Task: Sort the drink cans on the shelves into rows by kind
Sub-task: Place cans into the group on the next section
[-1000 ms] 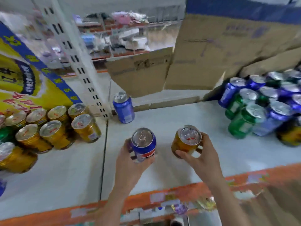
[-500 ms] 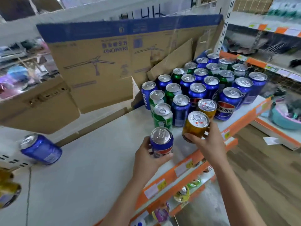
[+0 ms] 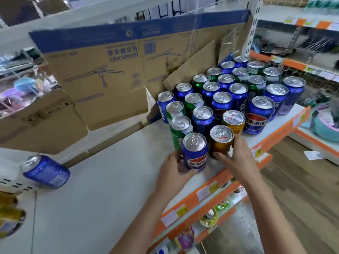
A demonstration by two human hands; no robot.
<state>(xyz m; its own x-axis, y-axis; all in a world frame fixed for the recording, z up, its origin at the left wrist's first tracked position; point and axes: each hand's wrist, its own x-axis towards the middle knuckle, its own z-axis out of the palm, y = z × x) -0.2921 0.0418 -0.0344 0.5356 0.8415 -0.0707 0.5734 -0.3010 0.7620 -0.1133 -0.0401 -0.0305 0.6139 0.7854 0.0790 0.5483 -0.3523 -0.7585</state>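
My left hand (image 3: 173, 171) grips a blue cola can (image 3: 196, 153) upright near the front of the white shelf (image 3: 102, 195). My right hand (image 3: 236, 158) grips a gold can (image 3: 221, 141) right beside it. Both cans stand at the near edge of a cluster of blue and green cans (image 3: 236, 94). A second gold can (image 3: 233, 121) stands just behind the held one. A green can (image 3: 180, 130) is directly behind the blue one. Whether the held cans touch the shelf I cannot tell.
One blue can (image 3: 45, 171) stands alone at the far left of the shelf. Gold cans (image 3: 11, 215) show at the left edge. Cardboard boxes (image 3: 102, 74) lean behind the cans. The orange shelf lip (image 3: 220, 187) runs in front, with lower shelves and wooden floor at the right.
My view swung right from the gold-can group to the mixed cluster. Both hands carried their cans forward and now hold them against the cluster's near edge.
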